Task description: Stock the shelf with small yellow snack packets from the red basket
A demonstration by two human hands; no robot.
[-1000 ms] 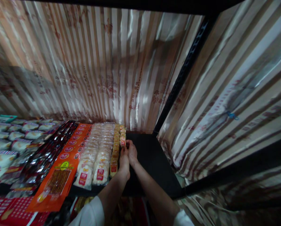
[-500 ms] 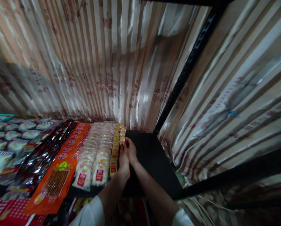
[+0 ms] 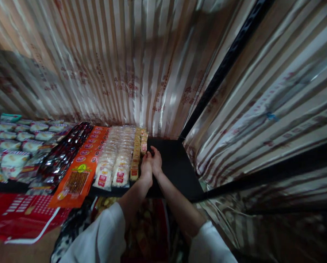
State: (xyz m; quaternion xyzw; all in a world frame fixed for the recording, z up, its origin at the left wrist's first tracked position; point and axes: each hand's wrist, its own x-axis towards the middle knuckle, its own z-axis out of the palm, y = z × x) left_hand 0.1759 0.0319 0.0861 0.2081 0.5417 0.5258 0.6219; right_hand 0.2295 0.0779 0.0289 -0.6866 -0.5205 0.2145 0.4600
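Note:
My left hand is at the near end of a short row of small pink-and-cream snack packs, fingers pressed together. What they hold, if anything, is too small and dim to make out. Close against it on the right, my right hand curves its fingers toward the same row, with a gap between them and no object visible there. Just left of my hands stands a row of yellow-brown snack packs. Farther left are two rows of clear bags with white contents and red labels.
Black shelf surface extends right of my hands to a dark metal post. Orange snack packets overhang the front edge, beside dark shiny packets and white bags. A red basket sits below. Striped sheeting hangs behind.
My view has tilted downward, so the shelf and packs sit higher and more of the red basket shows. Both hands remain at the near end of the pink-and-cream row, the right one's fingers slightly more apart.

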